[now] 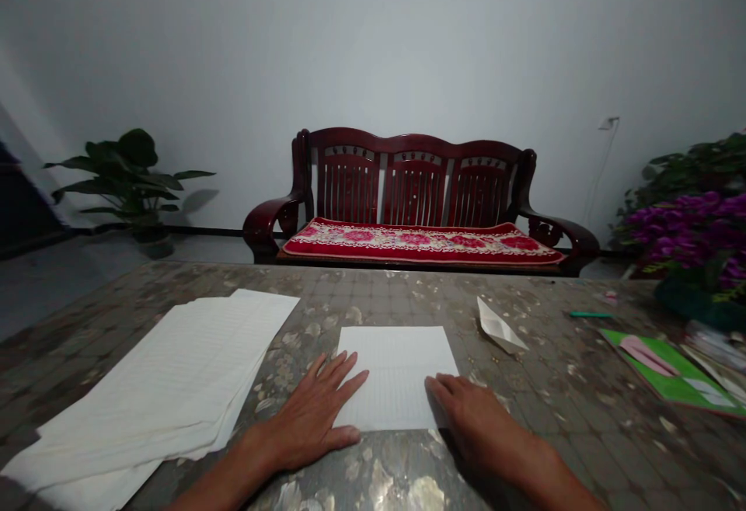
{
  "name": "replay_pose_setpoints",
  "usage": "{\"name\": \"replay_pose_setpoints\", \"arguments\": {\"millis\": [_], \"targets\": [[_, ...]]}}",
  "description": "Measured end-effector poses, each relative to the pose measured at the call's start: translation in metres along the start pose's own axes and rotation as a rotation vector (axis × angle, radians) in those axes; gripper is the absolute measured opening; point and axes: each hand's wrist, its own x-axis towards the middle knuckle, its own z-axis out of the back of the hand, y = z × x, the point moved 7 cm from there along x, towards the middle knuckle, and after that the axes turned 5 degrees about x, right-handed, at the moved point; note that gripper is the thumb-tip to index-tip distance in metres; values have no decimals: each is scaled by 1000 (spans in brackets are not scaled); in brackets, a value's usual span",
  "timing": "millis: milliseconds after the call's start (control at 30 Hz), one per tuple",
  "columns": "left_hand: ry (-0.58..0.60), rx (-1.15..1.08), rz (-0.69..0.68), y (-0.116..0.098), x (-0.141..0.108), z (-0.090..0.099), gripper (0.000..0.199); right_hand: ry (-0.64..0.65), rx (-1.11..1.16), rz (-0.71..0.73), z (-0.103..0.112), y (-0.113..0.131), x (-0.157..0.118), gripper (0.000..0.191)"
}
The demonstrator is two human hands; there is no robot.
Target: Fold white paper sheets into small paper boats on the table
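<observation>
A white lined sheet of paper (396, 379) lies flat on the patterned table in front of me. My left hand (318, 410) rests with fingers spread over the sheet's left edge, its thumb near the lower left corner. At the right edge is my right hand (466, 410), its fingers close together and curled downward at the paper; the fingertips are partly hidden, so whether they pinch the edge is unclear. A small folded piece of white paper (499, 328) sits beyond my right hand.
A fanned stack of white sheets (169, 375) covers the table's left side. To the right are a green pen (590, 314), a green booklet (670, 371) with pink scissors-like item, and purple flowers (688, 231). A wooden bench (413, 189) stands behind the table (378, 286).
</observation>
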Motion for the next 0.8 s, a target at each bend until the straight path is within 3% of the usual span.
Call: {"name": "replay_pose_setpoints", "arguments": {"millis": [133,300,400,533,667,733,800], "targets": [[55,-14,26,-6,-13,5,88,23,-106,31,-9,13,-1,69],[34,-32,92,-6,-10,9,95,-19,-210,-24,-6,22,15,63],[-29,-69,96,1,-6,12,84,-22,-130,-85,-4,12,15,52],[-147,-137,62,15,-7,18,68,-171,41,-189,2,-9,10,34],[-177,-182,40,26,-11,24,66,-251,192,-212,0,-15,10,38],[-150,-203,19,28,-12,25,70,-241,248,-156,-2,-14,12,44],[-119,-227,16,30,-11,23,60,-229,301,-83,-1,-16,13,53]]}}
